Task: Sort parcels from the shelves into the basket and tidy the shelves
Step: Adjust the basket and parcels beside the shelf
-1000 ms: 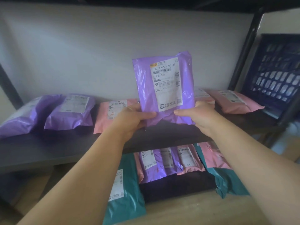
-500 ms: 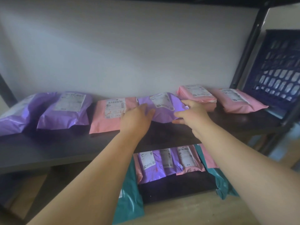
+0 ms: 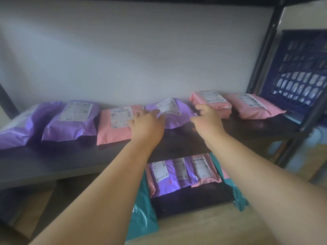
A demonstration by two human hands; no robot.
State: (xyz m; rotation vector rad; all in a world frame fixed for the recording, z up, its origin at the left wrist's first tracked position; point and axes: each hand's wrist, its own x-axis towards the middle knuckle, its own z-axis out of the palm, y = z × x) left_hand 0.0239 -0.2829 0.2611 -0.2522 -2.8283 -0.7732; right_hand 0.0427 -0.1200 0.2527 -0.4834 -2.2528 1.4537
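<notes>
Purple parcel, held upright w/ its label to the camera 1 s ago, now lies flat, label up, on the shelf, slotted btw. the pink parcel and the pink stack. So it looks checked and kept, not sent to the basket at far right; the row reads tidier, next parcel prob. due for a look. Both arms reach fwd over the shelf edge. Left hand is flat, fingers spread, tips resting on the parcel's left edge. Right hand sits just beside its right corner, fingers loosely curled, gripping nothing, seemingly clear of it.
</notes>
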